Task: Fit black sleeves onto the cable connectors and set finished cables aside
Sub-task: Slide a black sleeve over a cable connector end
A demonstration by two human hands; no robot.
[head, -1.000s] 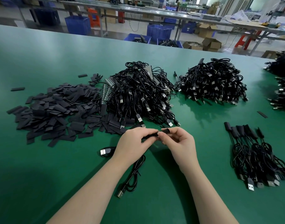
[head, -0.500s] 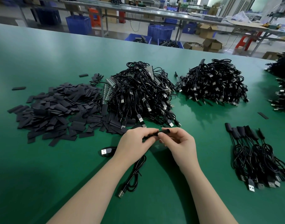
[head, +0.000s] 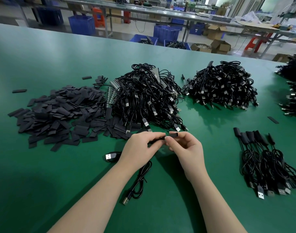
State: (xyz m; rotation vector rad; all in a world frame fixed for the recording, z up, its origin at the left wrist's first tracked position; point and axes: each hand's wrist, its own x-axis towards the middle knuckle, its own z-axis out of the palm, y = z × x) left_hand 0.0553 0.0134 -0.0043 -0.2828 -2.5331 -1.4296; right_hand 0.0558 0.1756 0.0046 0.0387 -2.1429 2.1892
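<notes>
Your left hand [head: 138,147] and right hand [head: 187,147] pinch a short black tubular sleeve [head: 173,135] over the green table [head: 43,182]; a thin black USB cable [head: 138,180] trails toward you, sleeved cables [head: 264,158] lying right.

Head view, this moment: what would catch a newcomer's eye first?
Probably the two hands at centre front: the left hand and right hand together hold a black sleeve and cable end over the green table. Behind them rise big tangled cable heaps, with a spread of loose flat sleeves to the left. At right lies a neat row of finished cables.
</notes>
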